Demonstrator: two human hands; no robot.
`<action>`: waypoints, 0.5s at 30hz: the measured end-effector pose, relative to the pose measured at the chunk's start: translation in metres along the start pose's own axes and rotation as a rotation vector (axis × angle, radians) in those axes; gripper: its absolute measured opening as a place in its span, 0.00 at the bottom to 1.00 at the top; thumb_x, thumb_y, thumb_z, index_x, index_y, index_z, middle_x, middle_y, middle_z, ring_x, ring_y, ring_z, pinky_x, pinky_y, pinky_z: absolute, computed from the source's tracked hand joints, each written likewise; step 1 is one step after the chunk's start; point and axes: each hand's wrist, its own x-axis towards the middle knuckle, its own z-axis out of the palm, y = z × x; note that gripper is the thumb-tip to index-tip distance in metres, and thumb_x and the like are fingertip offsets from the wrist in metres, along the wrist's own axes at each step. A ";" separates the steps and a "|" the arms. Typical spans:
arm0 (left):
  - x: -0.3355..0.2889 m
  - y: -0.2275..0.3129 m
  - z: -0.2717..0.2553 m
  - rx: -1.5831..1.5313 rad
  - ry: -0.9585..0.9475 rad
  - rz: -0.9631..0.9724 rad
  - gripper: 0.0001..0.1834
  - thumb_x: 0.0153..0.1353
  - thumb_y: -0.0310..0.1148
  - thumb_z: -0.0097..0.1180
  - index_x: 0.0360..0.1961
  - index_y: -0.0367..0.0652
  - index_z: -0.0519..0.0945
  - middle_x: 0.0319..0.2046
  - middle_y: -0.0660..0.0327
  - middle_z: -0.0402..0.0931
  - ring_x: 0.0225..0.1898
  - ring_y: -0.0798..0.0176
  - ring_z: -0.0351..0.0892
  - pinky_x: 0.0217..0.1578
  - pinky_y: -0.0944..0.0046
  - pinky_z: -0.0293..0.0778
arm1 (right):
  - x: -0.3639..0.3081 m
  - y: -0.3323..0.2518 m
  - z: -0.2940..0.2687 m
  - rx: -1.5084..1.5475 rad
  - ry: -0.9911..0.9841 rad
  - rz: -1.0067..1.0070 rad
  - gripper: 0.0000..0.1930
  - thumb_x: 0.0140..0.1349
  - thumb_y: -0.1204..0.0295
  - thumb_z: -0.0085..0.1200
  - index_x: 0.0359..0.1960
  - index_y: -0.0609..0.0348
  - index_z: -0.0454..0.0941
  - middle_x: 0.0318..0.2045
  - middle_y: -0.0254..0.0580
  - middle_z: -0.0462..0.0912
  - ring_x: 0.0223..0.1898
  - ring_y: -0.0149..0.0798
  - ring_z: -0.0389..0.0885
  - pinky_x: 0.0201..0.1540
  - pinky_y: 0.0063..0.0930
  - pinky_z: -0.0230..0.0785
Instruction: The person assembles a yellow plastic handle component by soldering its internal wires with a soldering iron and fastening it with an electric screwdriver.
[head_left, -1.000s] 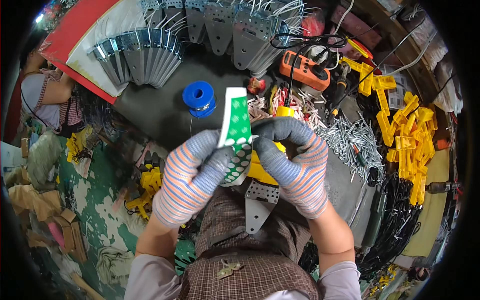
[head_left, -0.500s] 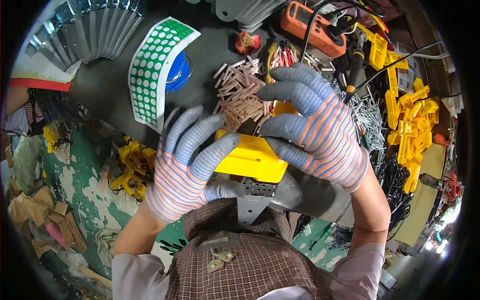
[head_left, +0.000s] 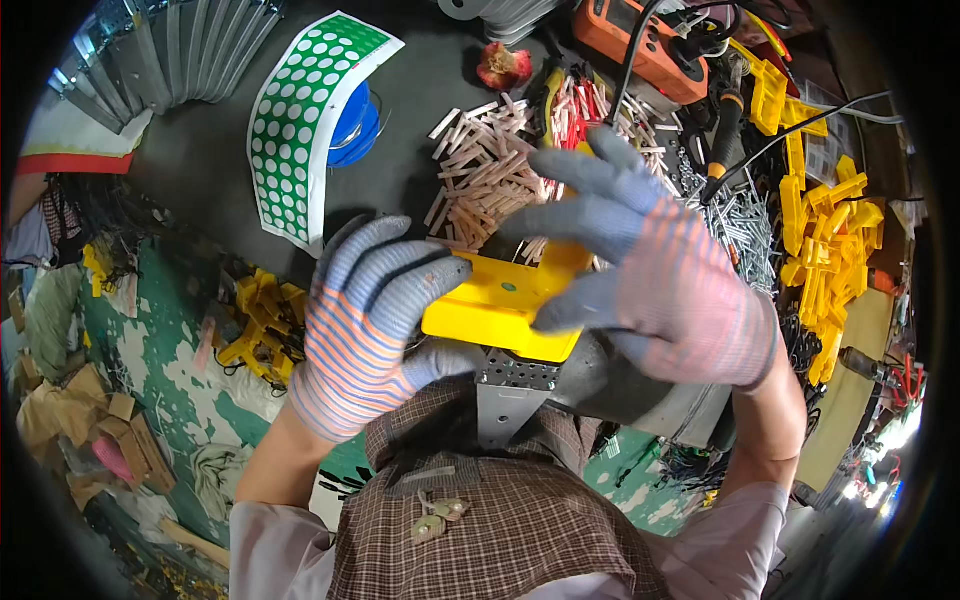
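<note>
Left hand (head_left: 360, 330) curls at the yellow part (head_left: 495, 325), grip unclear; right hand (head_left: 665, 270) spreads open. Steady support should keep the green dot (head_left: 509, 287) flat.

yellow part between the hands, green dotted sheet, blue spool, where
Yellow part (head_left: 495, 325), head view, near side wall
Green dotted sheet (head_left: 291, 125), head view, middle of its face
Blue spool (head_left: 350, 126), head view, uncovered right side

A blocky yellow housing (head_left: 490, 325) with a green dot (head_left: 508, 287) sits slightly slanted between left fingers (head_left: 422, 292) and right thumb (head_left: 582, 303). A perforated grey bracket (head_left: 510, 405) shows below, beside the left thumb (head_left: 440, 361).
</note>
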 end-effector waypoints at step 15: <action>0.234 0.046 0.035 -1.310 -0.159 -0.560 0.25 0.63 0.56 0.54 0.43 0.42 0.78 0.32 0.58 0.81 0.27 0.68 0.81 0.23 0.66 0.77 | -0.118 -0.094 0.089 0.553 0.666 0.271 0.10 0.52 0.78 0.59 0.37 0.58 0.82 0.38 0.42 0.82 0.41 0.45 0.81 0.45 0.36 0.73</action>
